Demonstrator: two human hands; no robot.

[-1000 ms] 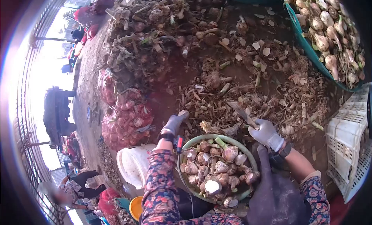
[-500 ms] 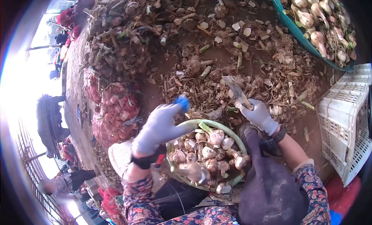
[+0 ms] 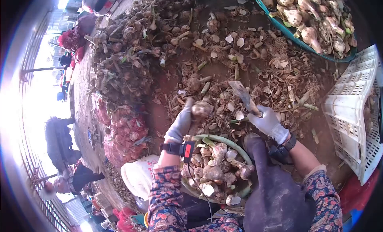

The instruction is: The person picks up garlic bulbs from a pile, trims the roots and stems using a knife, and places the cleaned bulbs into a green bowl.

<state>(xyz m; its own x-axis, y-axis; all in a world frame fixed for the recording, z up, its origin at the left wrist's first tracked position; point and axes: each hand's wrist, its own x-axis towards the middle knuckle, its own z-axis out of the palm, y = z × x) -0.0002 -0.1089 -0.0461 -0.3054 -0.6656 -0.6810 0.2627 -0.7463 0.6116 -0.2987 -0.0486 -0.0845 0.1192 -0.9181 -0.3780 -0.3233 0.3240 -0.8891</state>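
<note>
My left hand [image 3: 180, 123], in a pale grey glove, closes around a garlic bulb [image 3: 201, 109] just beyond the basin; the bulb is slightly blurred and most of the fingers are out of sight. My right hand [image 3: 268, 122], gloved the same way, grips a knife [image 3: 244, 97] by its handle, the worn blade pointing up and left. Between my forearms sits a green-rimmed basin [image 3: 223, 139] filled with trimmed garlic bulbs [image 3: 213, 172]. The knife and the held bulb are apart.
Cut stalks and roots [image 3: 275, 64] litter the ground ahead. Untrimmed garlic [image 3: 123, 60] is heaped at left, near red net bags [image 3: 125, 132]. A white bucket [image 3: 137, 174] stands beside my left arm. At right are a white crate [image 3: 347, 108] and a teal-edged container [image 3: 285, 26] of garlic.
A blurred bulb was dropping into the basin beneath my open left hand. That hand has since moved forward and now holds another bulb. My right hand keeps the knife in nearly the same place.
</note>
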